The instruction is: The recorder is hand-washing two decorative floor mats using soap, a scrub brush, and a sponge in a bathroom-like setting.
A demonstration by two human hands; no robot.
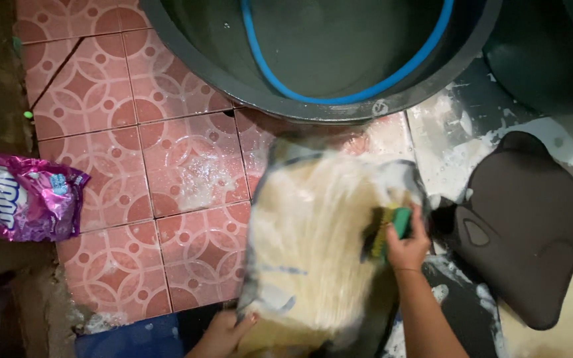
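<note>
A cream, fleecy cushion cover (313, 238) with a dark edge lies soapy on the pink patterned floor tiles (134, 166), blurred by motion. My right hand (407, 246) grips a green scrub brush (386, 231) with yellowish bristles pressed on the cover's right side. My left hand (223, 331) holds the cover's near left corner at the bottom of the view.
A large dark basin (313, 106) with a blue hose (353, 93) inside stands at the far side. A dark brown padded seat piece (532, 232) lies to the right on foamy floor. A purple detergent packet (21, 195) lies at the left edge.
</note>
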